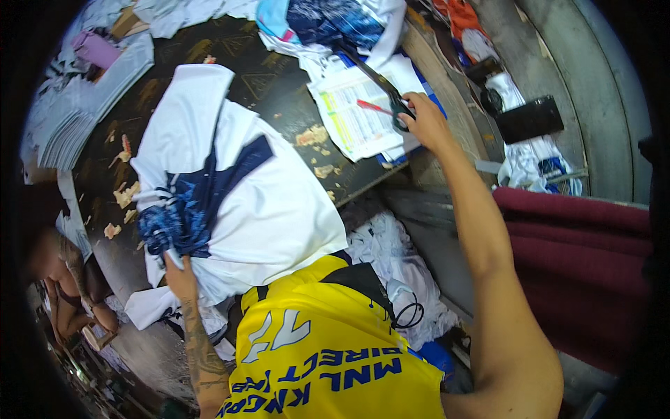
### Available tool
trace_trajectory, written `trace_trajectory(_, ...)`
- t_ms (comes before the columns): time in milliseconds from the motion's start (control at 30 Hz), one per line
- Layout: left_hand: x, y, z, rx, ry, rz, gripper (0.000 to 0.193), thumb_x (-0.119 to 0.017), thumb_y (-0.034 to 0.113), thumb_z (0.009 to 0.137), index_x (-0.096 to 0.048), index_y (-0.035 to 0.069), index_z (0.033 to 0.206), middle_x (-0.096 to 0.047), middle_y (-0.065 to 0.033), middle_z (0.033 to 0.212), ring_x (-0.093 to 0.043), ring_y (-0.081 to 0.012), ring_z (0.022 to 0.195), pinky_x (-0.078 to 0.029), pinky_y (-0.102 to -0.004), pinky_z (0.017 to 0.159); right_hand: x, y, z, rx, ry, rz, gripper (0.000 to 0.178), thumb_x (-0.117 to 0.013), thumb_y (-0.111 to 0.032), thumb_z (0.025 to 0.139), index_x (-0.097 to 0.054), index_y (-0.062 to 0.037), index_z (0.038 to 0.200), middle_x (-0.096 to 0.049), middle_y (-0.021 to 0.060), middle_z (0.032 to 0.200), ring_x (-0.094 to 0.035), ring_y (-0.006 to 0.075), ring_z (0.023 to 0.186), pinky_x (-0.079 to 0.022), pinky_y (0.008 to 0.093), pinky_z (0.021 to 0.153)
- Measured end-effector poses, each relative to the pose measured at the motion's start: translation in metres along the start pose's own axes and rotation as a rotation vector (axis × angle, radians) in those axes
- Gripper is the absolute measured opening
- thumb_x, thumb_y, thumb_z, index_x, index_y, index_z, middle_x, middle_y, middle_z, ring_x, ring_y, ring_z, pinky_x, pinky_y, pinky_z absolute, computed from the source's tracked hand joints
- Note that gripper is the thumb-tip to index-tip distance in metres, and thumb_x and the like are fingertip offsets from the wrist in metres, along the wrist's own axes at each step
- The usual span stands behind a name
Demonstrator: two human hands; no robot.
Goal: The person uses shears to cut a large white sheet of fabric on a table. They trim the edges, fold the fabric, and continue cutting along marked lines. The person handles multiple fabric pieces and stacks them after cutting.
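Note:
A white garment (262, 202) with navy strips lies spread over the dark table's near edge. Its blue patterned part (174, 216) is bunched up on the left. My left hand (181, 277) is closed on the cloth at the lower edge of that bunch, its fingertips partly hidden by fabric. Farther off to the right, my right hand (426, 120) has its fingers closed at the handle of black scissors (380, 80). The scissors lie across printed sheets of paper (349, 119), their blades pointing away from me. Beside the handle, a red pen (373, 106) rests on the paper.
Scraps of torn paper (312, 135) dot the dark table (241, 42). Stacked white pieces (70, 140) stand at far left; more clothing (335, 21) lies at the back. A phone (530, 120) sits on the right. Below the table is white cloth (398, 258). Another person (70, 279) is at left.

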State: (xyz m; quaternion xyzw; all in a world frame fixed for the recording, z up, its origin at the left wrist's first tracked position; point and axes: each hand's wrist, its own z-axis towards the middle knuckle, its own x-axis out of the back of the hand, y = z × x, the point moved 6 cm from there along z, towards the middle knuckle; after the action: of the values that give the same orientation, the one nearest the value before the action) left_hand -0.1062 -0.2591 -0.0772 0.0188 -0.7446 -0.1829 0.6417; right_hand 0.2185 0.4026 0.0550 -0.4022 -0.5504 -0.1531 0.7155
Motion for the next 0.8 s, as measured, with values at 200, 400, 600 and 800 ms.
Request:
trace_trajectory(200, -0.001, 0.143, -0.059, -0.059, -0.699, -0.474, 0.071, -0.078, 0.037, 0.098, -0.054, -0.003, 0.152, -0.061, -0.0269, 0.148, -0.056, -0.0381, 0.139, -0.043, -0.0468, 0.118, -0.122, -0.218, -0.142, 0.361, -0.74, 0.304, 0.098, -0.081, -0.026, 0.086, -0.031, -0.0123, 0.169, -0.036, 0.032, 0.167, -0.057, 0.0478, 0.138, -0.046, 0.0498, 0.119)
trace_trajectory(400, 0.168, 0.14, -0.039, -0.531, -0.646, -0.578, 0.048, -0.083, 0.027, 0.093, -0.072, 0.0, 0.131, -0.074, -0.017, 0.123, -0.07, -0.0305, 0.115, -0.053, -0.0404, 0.102, -0.083, -0.337, 0.029, 0.665, -0.372, 0.233, 0.055, -0.07, 0.004, 0.079, -0.069, -0.0109, 0.132, -0.069, 0.0301, 0.132, -0.066, 0.0485, 0.125, -0.055, 0.0485, 0.103)
trace_trajectory(600, 0.214, 0.036, 0.004, -0.169, -0.253, -0.145, 0.055, -0.073, 0.005, 0.088, -0.063, -0.008, 0.14, -0.068, -0.0291, 0.131, -0.067, -0.0441, 0.122, -0.05, -0.043, 0.11, 0.055, -0.469, 0.113, 0.427, 0.347, 0.553, 0.053, -0.068, -0.009, 0.093, -0.056, -0.0039, 0.144, -0.073, 0.0269, 0.128, -0.072, 0.0455, 0.117, -0.057, 0.051, 0.097)
trace_trajectory(800, 0.343, -0.072, 0.028, -0.093, 0.795, -0.247, 0.055, -0.067, 0.011, 0.096, -0.056, -0.004, 0.148, -0.066, -0.0246, 0.136, -0.065, -0.037, 0.125, -0.045, -0.0447, 0.113, -0.121, -0.571, -0.218, 0.835, -0.969, 0.254, 0.062, -0.082, -0.043, 0.094, -0.062, -0.0068, 0.14, -0.076, 0.0231, 0.117, -0.074, 0.0449, 0.107, -0.056, 0.0538, 0.098)
